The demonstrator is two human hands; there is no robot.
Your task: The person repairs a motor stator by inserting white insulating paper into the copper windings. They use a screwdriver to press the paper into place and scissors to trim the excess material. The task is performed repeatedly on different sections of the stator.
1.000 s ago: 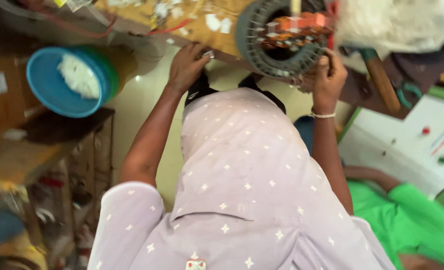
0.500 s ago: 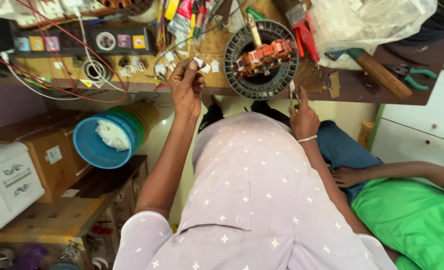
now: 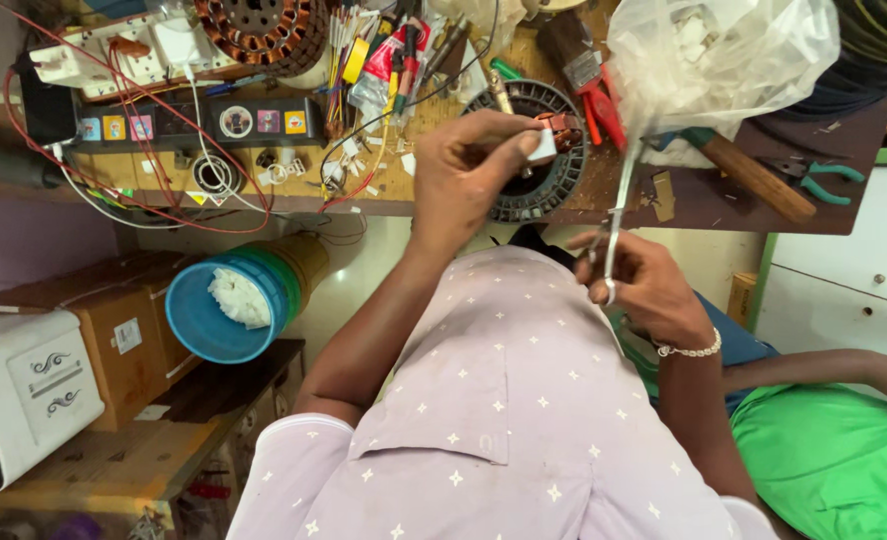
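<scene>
tools and wires [image 3: 384, 60] crowd the bench [image 3: 744, 205] around the stator [image 3: 549, 175]; plastic bag [image 3: 724, 60] overhangs right.

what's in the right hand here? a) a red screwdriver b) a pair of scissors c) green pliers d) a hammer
b: the right hand grips a pair of scissors by the handles, its blades pointing up toward the workbench, while the left hand rests on the round motor stator.
</scene>
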